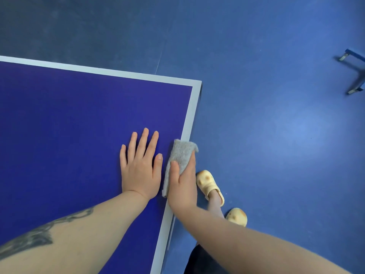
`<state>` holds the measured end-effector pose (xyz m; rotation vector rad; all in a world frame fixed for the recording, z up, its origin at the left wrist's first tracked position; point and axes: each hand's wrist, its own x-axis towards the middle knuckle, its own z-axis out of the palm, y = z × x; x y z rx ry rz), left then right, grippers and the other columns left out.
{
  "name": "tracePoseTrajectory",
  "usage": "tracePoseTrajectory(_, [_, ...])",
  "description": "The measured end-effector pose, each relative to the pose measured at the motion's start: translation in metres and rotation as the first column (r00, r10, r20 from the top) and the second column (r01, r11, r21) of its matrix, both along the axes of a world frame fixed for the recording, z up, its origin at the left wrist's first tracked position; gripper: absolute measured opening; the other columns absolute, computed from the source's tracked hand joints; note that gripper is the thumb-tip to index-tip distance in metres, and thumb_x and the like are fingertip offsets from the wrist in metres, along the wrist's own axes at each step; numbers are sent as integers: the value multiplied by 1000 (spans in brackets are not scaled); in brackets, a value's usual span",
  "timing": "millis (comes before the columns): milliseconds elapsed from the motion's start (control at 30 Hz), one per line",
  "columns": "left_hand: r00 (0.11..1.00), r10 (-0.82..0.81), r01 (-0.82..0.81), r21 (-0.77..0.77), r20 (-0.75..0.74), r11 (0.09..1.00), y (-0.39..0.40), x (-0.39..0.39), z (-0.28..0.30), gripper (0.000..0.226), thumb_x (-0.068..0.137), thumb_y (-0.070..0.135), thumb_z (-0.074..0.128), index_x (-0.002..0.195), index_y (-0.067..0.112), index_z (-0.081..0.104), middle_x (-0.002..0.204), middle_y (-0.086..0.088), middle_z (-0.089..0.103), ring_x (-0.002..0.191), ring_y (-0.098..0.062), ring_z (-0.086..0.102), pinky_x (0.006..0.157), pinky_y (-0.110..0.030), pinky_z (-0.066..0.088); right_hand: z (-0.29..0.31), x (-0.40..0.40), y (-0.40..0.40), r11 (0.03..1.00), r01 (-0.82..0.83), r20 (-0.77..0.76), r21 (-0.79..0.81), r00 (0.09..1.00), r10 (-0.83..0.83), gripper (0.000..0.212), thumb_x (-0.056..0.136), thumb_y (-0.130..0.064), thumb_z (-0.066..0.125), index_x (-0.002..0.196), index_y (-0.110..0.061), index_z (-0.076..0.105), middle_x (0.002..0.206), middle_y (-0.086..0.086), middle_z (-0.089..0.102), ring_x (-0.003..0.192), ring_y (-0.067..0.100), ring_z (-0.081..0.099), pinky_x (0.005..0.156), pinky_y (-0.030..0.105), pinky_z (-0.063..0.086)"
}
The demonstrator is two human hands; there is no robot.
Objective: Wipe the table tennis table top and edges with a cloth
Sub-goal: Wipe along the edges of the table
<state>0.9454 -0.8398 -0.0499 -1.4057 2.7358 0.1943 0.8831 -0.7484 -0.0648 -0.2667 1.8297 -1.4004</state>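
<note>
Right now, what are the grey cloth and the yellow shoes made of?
The grey cloth looks like soft fuzzy fabric, maybe microfibre or terry: its surface is nubbly and it folds limply over the table edge. The yellow shoes look like smooth moulded foam or rubber, with rounded, seamless shapes; I can't be sure which.

Yellow slippers (210, 184) on blue floor (276, 135) — blue metal frame (355, 72) far right.
</note>
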Motion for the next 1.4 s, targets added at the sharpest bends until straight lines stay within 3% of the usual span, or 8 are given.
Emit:
tracePoseTrajectory(267, [1000,-6,6,0,21,1000,0,3,1,56,100,44,16,154,30,20,162,4,17,150,-21,10,120,-51,16,-5,-75,-68,996,52,-48,72,998,-49,58,103,-46,36,156,-29,17,152,-9,40,136,11,43,109,36,39])
tracePoseTrajectory(500, [1000,-6,6,8,17,1000,0,3,0,56,100,44,17,154,30,21,162,4,17,150,-21,11,119,-51,17,14,-25,-21,999,0,13,49,1000,0,59,103,-39,41,156,-34,15,144,-22,39,130,-5,40,102,20,34])
tracePoseTrajectory(667, [996,28,-29,6,81,1000,3,2,3,56,99,41,20,154,29,21,161,3,21,149,-23,16,118,-51,22,8,-88,-77,991,6,16,133,1000,-8,64,102,-45,40,157,-31,10,155,-11,35,139,12,39,111,41,38])
tracePoseTrajectory(800, [990,-11,8,22,140,1000,-9,-8,10,56,100,39,19,154,26,26,156,-6,32,143,-32,29,110,-54,31,20,-86,-59,988,-117,55,103,992,112,76,100,-44,49,157,-34,0,154,-18,32,138,7,38,100,27,37])
tracePoseTrajectory(1000, [982,173,-177,45,80,983,-72,-94,2,53,100,41,7,147,40,-17,164,4,-9,150,-26,-12,120,-51,1,23,-120,-98,993,-41,-34,106,998,45,82,99,-36,55,157,-32,-2,157,-16,26,142,9,31,97,26,32])
tracePoseTrajectory(1100, [964,264,-265,18,43,964,-77,-142,-5,53,102,42,8,151,39,-13,164,3,-10,150,-24,-11,120,-51,0,25,-154,-128,997,8,-109,72,994,0,73,100,-33,53,157,-28,8,158,-14,26,141,7,30,94,24,29])
tracePoseTrajectory(1267, [956,292,-292,-11,-15,956,-75,-151,-10,54,101,40,9,155,37,3,164,3,0,151,-24,-3,120,-50,3,17,-169,-129,990,104,-89,92,991,-96,9,104,-37,40,108,-32,47,104,-7,63,94,12,60,78,33,45])
tracePoseTrajectory(1400, [953,301,-301,-14,-37,953,-76,-151,-11,53,103,39,12,155,37,4,164,3,1,151,-24,-3,120,-50,3,20,-176,-121,984,129,-15,122,992,-128,12,104,-38,41,103,-28,49,88,-8,61,84,13,60,75,35,50])
